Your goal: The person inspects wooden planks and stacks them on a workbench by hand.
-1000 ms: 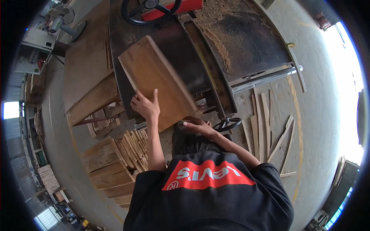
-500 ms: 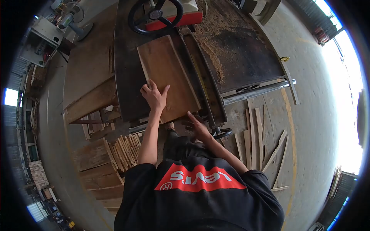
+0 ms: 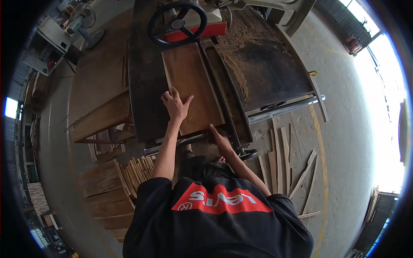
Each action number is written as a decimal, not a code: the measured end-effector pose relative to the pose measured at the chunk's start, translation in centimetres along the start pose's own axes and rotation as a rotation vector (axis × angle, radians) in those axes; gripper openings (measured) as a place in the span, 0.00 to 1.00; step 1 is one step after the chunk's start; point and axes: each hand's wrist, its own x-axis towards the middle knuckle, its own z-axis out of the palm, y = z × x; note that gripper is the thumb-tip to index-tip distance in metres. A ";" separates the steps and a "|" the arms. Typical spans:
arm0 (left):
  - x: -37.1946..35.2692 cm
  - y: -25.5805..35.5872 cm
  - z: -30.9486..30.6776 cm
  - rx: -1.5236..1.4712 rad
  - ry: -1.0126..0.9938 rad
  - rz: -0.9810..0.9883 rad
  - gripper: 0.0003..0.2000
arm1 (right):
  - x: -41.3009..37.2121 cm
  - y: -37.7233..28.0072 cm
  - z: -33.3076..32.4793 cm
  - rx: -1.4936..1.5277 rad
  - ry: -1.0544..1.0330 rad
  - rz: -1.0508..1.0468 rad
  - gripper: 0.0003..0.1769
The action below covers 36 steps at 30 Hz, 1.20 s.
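Note:
A flat brown wooden board [image 3: 196, 86] lies lengthwise on the dark machine table, its long right side along a raised metal rail [image 3: 221, 101]. My left hand [image 3: 175, 105] rests over the board's left edge, thumb and fingers spread apart. At the near right corner, my right hand [image 3: 221, 141] has its thumb on the board's top, with the other fingers down at the end face, partly hidden. Beyond the board's far end stands a black handwheel [image 3: 177, 23] in front of a red and cream machine part [image 3: 217, 29].
Sawdust [image 3: 243, 60] covers part of the table right of the rail. A smaller handwheel [image 3: 248, 154] sits below the near edge. Thin wood strips [image 3: 286, 159] lie on the floor at right, stacked boards [image 3: 107, 193] at left. A wooden side table [image 3: 101, 73] adjoins the left.
The board now lies straighter along the rail. My right hand has closed in on its near right corner; my left hand stays on the left edge.

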 end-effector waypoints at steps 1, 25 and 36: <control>-0.1 -0.2 -0.1 -0.011 -0.024 -0.003 0.50 | -0.6 -1.2 0.1 -0.054 -0.003 -0.001 0.26; -7.6 6.3 -5.0 0.053 -0.200 0.033 0.76 | -1.9 4.7 -20.7 0.351 0.401 0.017 0.42; -6.5 6.8 -4.8 0.051 -0.179 0.045 0.75 | -3.4 1.7 -18.3 -0.003 0.559 -0.141 0.41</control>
